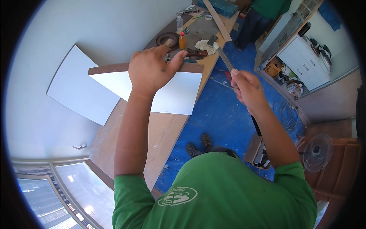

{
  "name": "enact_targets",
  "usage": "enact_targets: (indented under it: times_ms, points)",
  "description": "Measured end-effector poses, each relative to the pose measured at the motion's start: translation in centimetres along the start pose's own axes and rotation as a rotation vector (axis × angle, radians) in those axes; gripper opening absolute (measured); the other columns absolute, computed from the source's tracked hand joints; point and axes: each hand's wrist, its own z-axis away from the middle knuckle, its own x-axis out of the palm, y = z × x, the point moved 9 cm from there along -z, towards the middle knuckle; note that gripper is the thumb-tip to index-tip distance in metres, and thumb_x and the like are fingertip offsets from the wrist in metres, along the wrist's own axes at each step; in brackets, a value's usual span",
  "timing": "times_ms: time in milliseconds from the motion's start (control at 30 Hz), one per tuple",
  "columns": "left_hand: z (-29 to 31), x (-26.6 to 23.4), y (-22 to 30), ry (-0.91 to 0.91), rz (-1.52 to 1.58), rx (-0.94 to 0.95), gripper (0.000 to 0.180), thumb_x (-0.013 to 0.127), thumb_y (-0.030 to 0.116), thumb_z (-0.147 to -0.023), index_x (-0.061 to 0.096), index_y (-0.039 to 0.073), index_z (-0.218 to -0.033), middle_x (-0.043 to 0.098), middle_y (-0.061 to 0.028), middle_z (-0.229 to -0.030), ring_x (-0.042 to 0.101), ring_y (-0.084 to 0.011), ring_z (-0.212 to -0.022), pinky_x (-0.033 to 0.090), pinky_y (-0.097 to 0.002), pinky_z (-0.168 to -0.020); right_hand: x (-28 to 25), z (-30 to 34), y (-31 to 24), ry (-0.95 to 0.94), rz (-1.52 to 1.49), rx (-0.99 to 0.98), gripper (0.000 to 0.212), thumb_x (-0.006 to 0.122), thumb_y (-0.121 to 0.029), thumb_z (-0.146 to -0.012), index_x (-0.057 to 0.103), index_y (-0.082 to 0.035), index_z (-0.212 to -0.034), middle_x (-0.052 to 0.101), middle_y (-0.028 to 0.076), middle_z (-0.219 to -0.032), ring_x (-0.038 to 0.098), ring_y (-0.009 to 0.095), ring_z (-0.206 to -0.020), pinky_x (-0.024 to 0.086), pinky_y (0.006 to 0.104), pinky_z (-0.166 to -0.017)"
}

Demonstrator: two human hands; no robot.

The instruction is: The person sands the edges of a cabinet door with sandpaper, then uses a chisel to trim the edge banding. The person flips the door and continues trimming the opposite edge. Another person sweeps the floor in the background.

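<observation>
A white panel point(176, 89) with a brown wood-grain strip point(110, 69) along its slightly curved top edge stands upright on the wooden bench. My left hand point(150, 70) grips that edge near its middle, fingers over the far side and thumb stretched to the right along the strip. To the right, raised over the floor beside the bench, my right hand point(247, 88) is closed around a long flat grey file point(225, 57). Its pale tip points up and away toward the bench, and a black handle shows below my hand. The file is apart from the panel.
Another white panel point(82, 86) leans on the wall at left. The bench point(146, 131) carries a brown edging coil point(162, 37), an orange bottle point(182, 41), a clear bottle point(179, 23) and a plank point(218, 19). Blue sheeting point(206, 114) covers the floor; a person point(261, 19) stands beyond. A fan point(317, 152) is at right.
</observation>
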Motion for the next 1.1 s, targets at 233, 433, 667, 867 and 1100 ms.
enact_targets:
  times_ms: [233, 433, 667, 867, 1100]
  points:
    - [1.3, 0.9, 5.6, 0.12, -0.074, 0.186, 0.046, 0.075, 0.057, -0.094, 0.074, 0.014, -0.077, 0.065, -0.0007, -0.073, 0.062, -0.0222, -0.073, 0.04, -0.0394, -0.079, -1.2, 2.7, -1.3, 0.011, -0.104, 0.007, 0.041, 0.062, -0.04, -0.11, 0.061, -0.006, -0.088, 0.044, -0.006, -0.062, 0.039, 0.003, -0.051, 0.031, 0.0229, -0.045]
    - [2.5, 0.3, 6.2, 0.142, -0.02, 0.238, 0.045, 0.076, 0.058, -0.091, 0.077, 0.013, -0.085, 0.065, -0.0029, -0.082, 0.062, -0.0238, -0.084, 0.039, -0.044, -0.086, -0.6, 5.1, -2.9, -0.005, -0.068, -0.13, 0.029, 0.061, -0.03, -0.111, 0.066, -0.002, -0.112, 0.053, -0.002, -0.073, 0.046, 0.004, -0.055, 0.037, 0.0229, -0.048]
    - [2.0, 1.8, 4.9, -0.076, 0.039, 0.068, 0.043, 0.082, 0.056, -0.085, 0.076, 0.013, -0.084, 0.068, -0.004, -0.085, 0.063, -0.025, -0.085, 0.04, -0.044, -0.086, 0.2, 6.1, -4.0, -0.077, 0.046, -0.276, 0.046, 0.063, -0.019, -0.11, 0.056, -0.007, -0.154, 0.056, -0.002, -0.084, 0.051, 0.004, -0.064, 0.042, 0.0224, -0.056]
    - [2.4, 1.4, 5.7, -0.096, -0.031, 0.128, 0.049, 0.088, 0.059, -0.075, 0.076, 0.014, -0.089, 0.069, -0.004, -0.089, 0.065, -0.0262, -0.088, 0.041, -0.0407, -0.092, 0.3, 6.4, -4.0, -0.049, 0.213, -0.332, 0.048, 0.06, -0.012, -0.11, 0.055, -0.01, -0.158, 0.057, -0.001, -0.086, 0.054, 0.007, -0.073, 0.045, 0.025, -0.066]
    - [3.2, -0.5, 5.2, 0.155, 0.05, 0.184, 0.058, 0.094, 0.057, -0.067, 0.065, 0.01, -0.085, 0.059, -0.0051, -0.086, 0.058, -0.0267, -0.086, 0.043, -0.0426, -0.086, 2.9, 7.6, -4.0, -0.033, 0.539, -0.713, 0.053, 0.062, 0.001, -0.104, 0.06, -0.013, -0.155, 0.059, 0.007, -0.087, 0.058, 0.018, -0.076, 0.05, 0.0327, -0.072]
